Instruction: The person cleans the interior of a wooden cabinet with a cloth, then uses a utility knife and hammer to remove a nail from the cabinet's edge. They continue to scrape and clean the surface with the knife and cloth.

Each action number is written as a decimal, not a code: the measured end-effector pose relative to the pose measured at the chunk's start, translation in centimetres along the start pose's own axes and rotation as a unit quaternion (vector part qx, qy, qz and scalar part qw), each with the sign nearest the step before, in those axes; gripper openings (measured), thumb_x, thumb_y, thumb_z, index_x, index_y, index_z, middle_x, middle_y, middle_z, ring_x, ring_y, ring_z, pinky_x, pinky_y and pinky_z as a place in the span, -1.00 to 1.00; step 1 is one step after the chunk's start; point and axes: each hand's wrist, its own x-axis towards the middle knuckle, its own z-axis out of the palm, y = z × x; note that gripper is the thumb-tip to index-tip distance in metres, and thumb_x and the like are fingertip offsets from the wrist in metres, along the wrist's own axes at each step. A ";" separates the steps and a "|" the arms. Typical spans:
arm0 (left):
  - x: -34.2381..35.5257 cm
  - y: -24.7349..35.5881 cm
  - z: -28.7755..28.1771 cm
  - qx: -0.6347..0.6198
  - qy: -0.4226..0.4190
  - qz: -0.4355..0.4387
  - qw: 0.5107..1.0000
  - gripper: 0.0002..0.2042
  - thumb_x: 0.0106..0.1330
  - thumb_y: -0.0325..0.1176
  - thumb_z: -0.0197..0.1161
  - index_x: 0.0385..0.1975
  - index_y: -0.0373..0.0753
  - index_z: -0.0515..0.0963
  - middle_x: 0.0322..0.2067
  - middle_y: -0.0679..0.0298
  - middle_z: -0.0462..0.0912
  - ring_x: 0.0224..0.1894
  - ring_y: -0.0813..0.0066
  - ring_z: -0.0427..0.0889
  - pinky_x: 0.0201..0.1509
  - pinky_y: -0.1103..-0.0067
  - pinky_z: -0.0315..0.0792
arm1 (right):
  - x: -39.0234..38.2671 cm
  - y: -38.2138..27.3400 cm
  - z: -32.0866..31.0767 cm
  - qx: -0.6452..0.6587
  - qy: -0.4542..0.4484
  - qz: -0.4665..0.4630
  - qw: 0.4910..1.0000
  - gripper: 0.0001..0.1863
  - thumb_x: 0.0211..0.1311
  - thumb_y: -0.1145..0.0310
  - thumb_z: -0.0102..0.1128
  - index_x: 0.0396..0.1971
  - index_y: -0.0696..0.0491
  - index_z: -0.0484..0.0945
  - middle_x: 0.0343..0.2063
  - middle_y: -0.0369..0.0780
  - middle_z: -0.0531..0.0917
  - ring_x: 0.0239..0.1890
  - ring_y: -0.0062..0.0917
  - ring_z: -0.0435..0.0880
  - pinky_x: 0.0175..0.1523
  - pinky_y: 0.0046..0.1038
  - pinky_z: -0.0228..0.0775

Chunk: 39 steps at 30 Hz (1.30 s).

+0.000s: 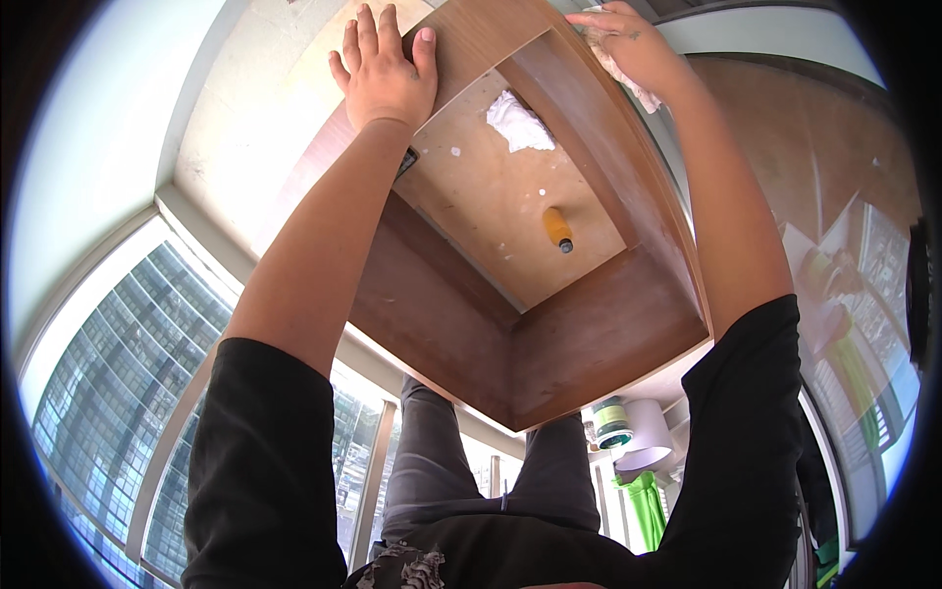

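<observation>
A brown wooden box or cabinet frame [599, 344] stands in front of me, its open inside facing up. My left hand [388, 88] rests on its far edge with fingers stretched out and apart. My right hand [638, 54] grips a crumpled white cloth [645, 96] at the far right edge of the frame. Within the frame, on a pale, speckled surface [471, 206], are a crumpled white paper or cloth [520, 123] and a small yellow bottle [554, 221] with a dark cap. A dark object beside my left wrist is too hidden to make out.
A white wall [88, 118] and a large window [118, 373] are on my left. A glass panel [834, 294] curves along my right. Behind the box, near my legs [422, 461], are cans [610, 422], a white bucket [648, 427] and green cloth or plastic [648, 506].
</observation>
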 end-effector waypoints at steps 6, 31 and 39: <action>0.1 -0.2 0.1 0.004 0.006 0.001 1.000 -0.33 0.52 0.24 -0.22 0.48 -0.04 0.21 0.55 0.17 0.07 0.60 0.17 -0.04 0.62 0.12 -0.24 | -0.9 -3.3 -1.7 0.106 -0.035 0.034 0.993 -0.55 0.30 0.59 0.04 0.16 0.07 0.65 -0.19 -0.16 0.50 -0.13 -0.37 0.54 0.06 -0.46 0.39; 0.2 0.8 0.1 0.024 -0.028 -0.035 0.999 -0.36 0.53 0.11 -0.08 0.45 -0.20 0.26 0.53 0.04 0.12 0.57 0.05 0.02 0.61 0.12 -0.16 | 6.3 -6.3 1.6 0.304 0.082 0.188 0.930 -0.74 0.40 0.39 0.17 -0.04 0.24 0.57 -0.22 -0.17 0.73 -0.15 -0.53 0.67 0.00 -0.48 0.51; 0.2 -0.6 0.1 0.039 -0.008 -0.003 0.999 -0.28 0.51 0.29 -0.25 0.49 -0.06 0.20 0.55 0.18 0.08 0.60 0.18 -0.04 0.63 0.13 -0.23 | 0.5 0.4 2.1 0.400 -0.026 0.161 0.902 -0.79 0.48 0.34 0.13 -0.11 0.19 0.57 -0.12 -0.19 0.71 -0.09 -0.51 0.66 0.09 -0.42 0.49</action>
